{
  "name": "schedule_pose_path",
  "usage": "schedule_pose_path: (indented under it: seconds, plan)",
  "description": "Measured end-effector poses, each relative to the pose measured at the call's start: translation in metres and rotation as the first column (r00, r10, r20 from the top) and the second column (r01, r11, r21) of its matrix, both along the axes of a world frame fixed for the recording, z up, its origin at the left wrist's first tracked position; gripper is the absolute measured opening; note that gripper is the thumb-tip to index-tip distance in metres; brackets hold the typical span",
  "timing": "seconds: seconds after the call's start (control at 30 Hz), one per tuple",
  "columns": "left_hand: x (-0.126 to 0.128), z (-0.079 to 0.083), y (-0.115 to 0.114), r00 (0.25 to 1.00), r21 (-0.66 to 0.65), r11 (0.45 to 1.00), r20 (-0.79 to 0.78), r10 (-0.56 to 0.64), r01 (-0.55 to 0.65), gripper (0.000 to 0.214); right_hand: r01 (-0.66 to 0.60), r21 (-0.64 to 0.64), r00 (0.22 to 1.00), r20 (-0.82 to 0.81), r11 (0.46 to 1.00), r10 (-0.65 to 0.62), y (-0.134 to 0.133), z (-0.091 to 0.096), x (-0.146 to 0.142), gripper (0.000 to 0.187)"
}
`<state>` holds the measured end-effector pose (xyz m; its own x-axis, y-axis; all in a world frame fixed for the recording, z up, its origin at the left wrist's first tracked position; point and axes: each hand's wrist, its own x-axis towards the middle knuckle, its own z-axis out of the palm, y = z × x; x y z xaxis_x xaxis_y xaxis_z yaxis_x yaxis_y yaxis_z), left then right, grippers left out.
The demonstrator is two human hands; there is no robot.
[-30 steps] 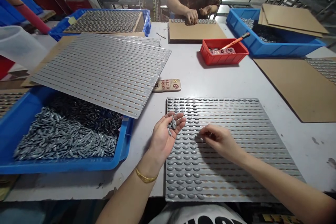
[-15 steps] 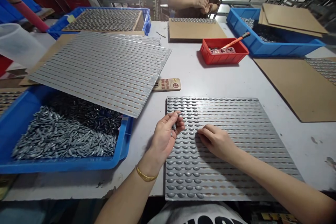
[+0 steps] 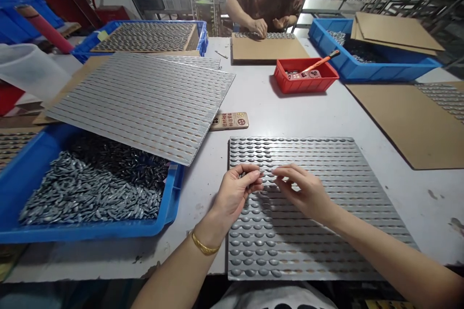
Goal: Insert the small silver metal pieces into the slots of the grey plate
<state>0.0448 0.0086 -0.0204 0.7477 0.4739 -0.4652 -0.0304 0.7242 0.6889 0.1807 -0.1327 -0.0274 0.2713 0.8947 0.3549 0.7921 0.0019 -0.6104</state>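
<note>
My left hand [image 3: 239,190] is closed over small grey oval pieces, mostly hidden by the fingers, with one showing at the thumb and fingertip. My right hand [image 3: 302,190] reaches toward those fingertips, thumb and forefinger apart; I see nothing held in it. Both hands hover over a grey ridged board [image 3: 326,212] with rows of slots. Grey oval pieces [image 3: 248,243] sit in columns down the board's left side and along its top row. To the left, a blue bin [image 3: 159,224] holds a heap of loose grey pieces [image 3: 90,193] and darker ones.
Another ridged board [image 3: 145,101] lies slanted across the bin. Beyond are a decorated flat case [image 3: 235,119], a red tray [image 3: 308,86] with an orange-handled tool [image 3: 321,62], brown boards [image 3: 409,125] and a blue crate [image 3: 384,72]. A person [image 3: 268,0] works across the table.
My right hand has lifted from the board toward my left fingertips, and its fingers have parted. My left hand has shifted slightly right. The person opposite now reaches down to their board.
</note>
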Motion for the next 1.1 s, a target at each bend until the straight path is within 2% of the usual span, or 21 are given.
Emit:
schedule_pose_path:
  seconds: [0.1, 0.23, 0.3, 0.37, 0.4, 0.47, 0.5, 0.53, 0.63, 0.77, 0.93, 1.1]
  plan:
    - [0.0, 0.0, -0.003, 0.998, 0.012, 0.998, 0.024, -0.063, 0.063, 0.015, -0.081, 0.115, 0.992, 0.106, 0.99, 0.069, 0.009, 0.007, -0.002, 0.025]
    - [-0.002, 0.005, -0.007, 0.991, -0.049, 0.991, 0.035, -0.126, 0.128, 0.015, -0.161, 0.113, 0.963, 0.237, 0.98, 0.131, 0.017, 0.01, -0.003, 0.023]
    - [-0.005, 0.011, -0.005, 0.993, -0.126, 0.985, 0.036, -0.11, 0.114, 0.016, -0.144, 0.123, 0.97, 0.214, 0.982, 0.115, 0.016, 0.014, -0.001, 0.021]
    - [-0.01, 0.019, 0.002, 0.998, -0.196, 0.98, 0.054, -0.008, 0.018, 0.015, -0.096, 0.109, 0.991, 0.102, 0.989, 0.085, 0.01, 0.018, 0.002, 0.019]
    - [-0.014, 0.023, 0.006, 0.993, -0.214, 0.973, 0.064, 0.104, -0.088, 0.013, -0.073, 0.083, 0.997, 0.031, 0.994, 0.071, 0.006, 0.019, 0.004, 0.018]
    - [-0.022, 0.026, 0.013, 0.929, -0.235, 0.909, 0.055, 0.366, -0.344, 0.012, -0.051, -0.01, 0.995, -0.081, 0.999, 0.05, -0.005, 0.015, 0.005, 0.016]
    - [-0.026, 0.025, 0.014, 0.904, -0.248, 0.878, 0.026, 0.428, -0.409, 0.013, -0.055, -0.06, 0.993, -0.11, 0.997, 0.049, -0.01, 0.011, 0.005, 0.015]
    - [-0.029, 0.023, 0.014, 0.9, -0.262, 0.866, -0.022, 0.435, -0.425, 0.013, -0.066, -0.101, 0.991, -0.119, 0.993, 0.054, -0.015, 0.005, 0.005, 0.015]
    - [-0.038, 0.016, 0.004, 0.922, -0.264, 0.884, -0.14, 0.362, -0.387, 0.018, -0.078, -0.144, 0.995, -0.068, 0.986, 0.069, -0.025, -0.016, -0.001, 0.016]
    - [-0.043, 0.014, -0.014, 0.94, -0.245, 0.909, -0.14, 0.311, -0.338, 0.021, -0.047, -0.126, 0.998, 0.029, 0.991, 0.051, -0.027, -0.036, -0.006, 0.02]
    - [-0.049, 0.013, -0.029, 0.969, -0.241, 0.941, -0.127, 0.212, -0.238, 0.016, -0.018, -0.165, 0.988, 0.148, 0.986, 0.043, -0.025, -0.039, -0.006, 0.021]
    - [-0.055, 0.01, -0.042, 0.972, -0.259, 0.941, -0.151, 0.182, -0.217, 0.021, -0.02, -0.193, 0.98, 0.191, 0.981, 0.058, -0.023, -0.038, -0.005, 0.02]
